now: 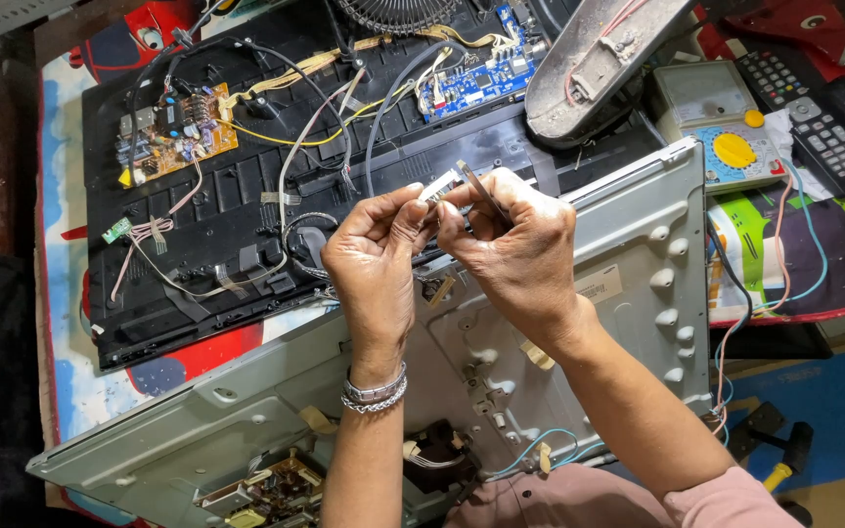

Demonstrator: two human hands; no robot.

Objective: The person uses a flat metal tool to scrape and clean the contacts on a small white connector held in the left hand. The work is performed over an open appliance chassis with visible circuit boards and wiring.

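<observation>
Cluttered repair bench under a grey metal TV chassis (638, 244). At centre, my left hand (376, 244) pinches a white flat ribbon cable (439, 186); my right hand (511, 240) grips tweezers (481, 188) at its one-o'clock end. Squeezing hard could tear it.

Yellow-dialled multimeter (726, 137) beside two remote controls (814, 122)

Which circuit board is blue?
The board at the top middle, on the black panel. The one to its left is orange-brown instead.
</observation>
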